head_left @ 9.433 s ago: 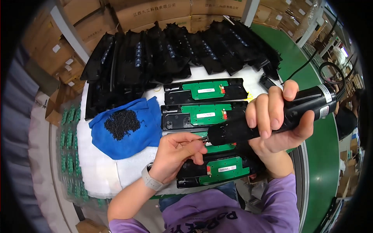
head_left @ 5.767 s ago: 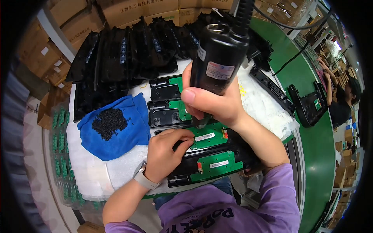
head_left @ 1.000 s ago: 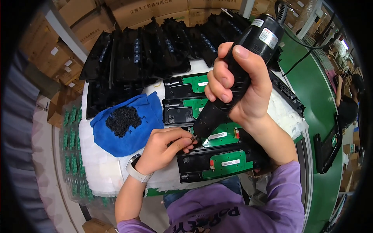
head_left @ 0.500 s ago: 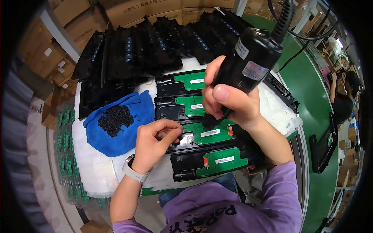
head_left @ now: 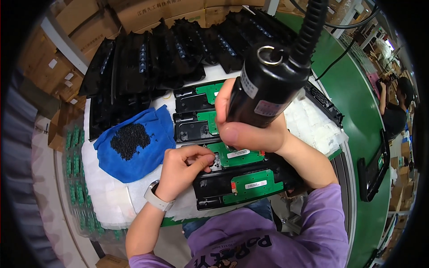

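My right hand [head_left: 254, 136] is wrapped round a black electric screwdriver [head_left: 270, 89], held upright with its coiled cable rising from the top. Its tip is hidden behind my hand, over the third black plastic panel from the back. This panel carries a green circuit board [head_left: 252, 158] with a white label. At the board's left end, my left hand [head_left: 181, 165] has thumb and fingers pinched together low over the panel. What they hold, if anything, is too small to make out. Nearest to me lies another black panel [head_left: 210, 187] with a green board [head_left: 263, 187].
Left of the panels, a blue cloth [head_left: 158, 129] bears a heap of small black screws [head_left: 129, 140]. Black plastic housings [head_left: 152, 67] are stacked at the back. Circuit boards in clear trays [head_left: 76, 178] stand at left. Another person [head_left: 395, 111] works beyond the green bench [head_left: 357, 120] at right.
The screwdriver in my right hand has shifted left and come down toward the third panel's board. My left hand has moved slightly right and nearer to me, still pinched.
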Available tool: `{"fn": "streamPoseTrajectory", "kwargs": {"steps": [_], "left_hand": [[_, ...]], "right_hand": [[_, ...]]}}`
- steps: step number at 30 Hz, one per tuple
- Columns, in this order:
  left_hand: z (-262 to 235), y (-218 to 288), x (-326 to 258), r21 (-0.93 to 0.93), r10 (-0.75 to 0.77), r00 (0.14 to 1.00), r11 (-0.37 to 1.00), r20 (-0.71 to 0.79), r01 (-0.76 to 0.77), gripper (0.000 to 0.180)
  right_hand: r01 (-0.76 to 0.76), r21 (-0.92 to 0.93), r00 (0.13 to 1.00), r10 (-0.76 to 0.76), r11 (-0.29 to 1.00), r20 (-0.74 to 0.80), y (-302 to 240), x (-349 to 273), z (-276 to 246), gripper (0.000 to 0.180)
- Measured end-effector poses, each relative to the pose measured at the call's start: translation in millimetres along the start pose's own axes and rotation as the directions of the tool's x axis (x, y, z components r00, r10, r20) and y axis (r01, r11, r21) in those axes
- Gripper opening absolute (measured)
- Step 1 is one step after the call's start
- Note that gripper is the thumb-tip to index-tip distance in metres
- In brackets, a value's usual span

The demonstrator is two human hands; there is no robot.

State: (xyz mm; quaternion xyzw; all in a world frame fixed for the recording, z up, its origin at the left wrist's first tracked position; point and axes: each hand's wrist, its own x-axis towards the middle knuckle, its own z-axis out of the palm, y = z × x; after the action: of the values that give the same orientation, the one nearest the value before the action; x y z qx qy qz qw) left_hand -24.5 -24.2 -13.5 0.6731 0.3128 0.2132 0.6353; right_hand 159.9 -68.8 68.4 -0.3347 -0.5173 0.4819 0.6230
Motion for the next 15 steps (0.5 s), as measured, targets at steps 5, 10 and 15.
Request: {"fn": "streamPoseTrajectory", "kwargs": {"steps": [5,10,15], "left_hand": [[3,2,1,0.178,0.044,0.999,0.983,0.021,-0.047,0.01],[4,3,-2,0.057,0.021,1.0,0.998,-0.011,-0.021,0.01],[5,14,-6,-0.088,0.039,0.999,0.995,-0.03,-0.041,0.011]], "right_hand": [[0.088,-0.18,0.995,-0.079,0.98,0.058,1,-5,-1,0.023],[0.107,-0.088,0.992,-0.101,0.99,0.075,-3,-8,-8,0.027],[0.363,0.412,0.915,-0.403,0.836,0.009,-8,-5,-22,0.028]]}}
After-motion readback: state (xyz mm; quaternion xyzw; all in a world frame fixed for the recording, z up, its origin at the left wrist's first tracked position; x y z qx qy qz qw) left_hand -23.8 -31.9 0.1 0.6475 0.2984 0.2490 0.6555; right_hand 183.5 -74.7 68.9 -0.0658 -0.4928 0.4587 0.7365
